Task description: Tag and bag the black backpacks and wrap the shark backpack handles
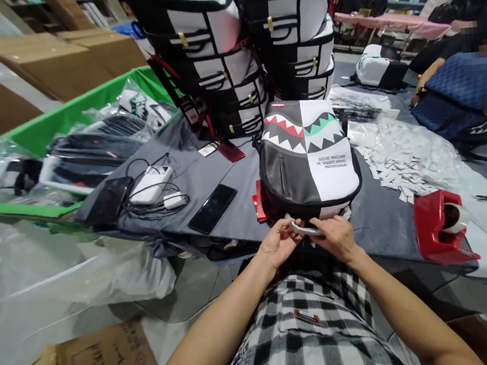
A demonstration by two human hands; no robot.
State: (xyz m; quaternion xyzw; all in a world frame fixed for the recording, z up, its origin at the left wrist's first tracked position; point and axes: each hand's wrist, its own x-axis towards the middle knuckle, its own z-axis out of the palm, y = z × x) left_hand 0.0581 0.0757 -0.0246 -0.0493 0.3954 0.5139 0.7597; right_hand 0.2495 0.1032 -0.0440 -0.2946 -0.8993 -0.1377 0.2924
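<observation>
A black and white backpack [309, 154] with a red and green shark-mouth print lies on the grey-covered table [245, 205], its handle end toward me. My left hand [280, 242] pinches one end of a pale grey handle strip [306, 230] at the backpack's near edge. On the other end of that strip, the fingers of my right hand [337, 238] are closed. Red tags [260, 201] stick out beside the backpack's left side.
Stacked backpacks [216, 65] rise behind. A phone [213, 208], a white power bank [152, 185] with cables and a green bin [24, 207] of wrapped bags are left. Right are a red tape dispenser [439, 233], white slips [396, 169] and another person's arm [428, 75].
</observation>
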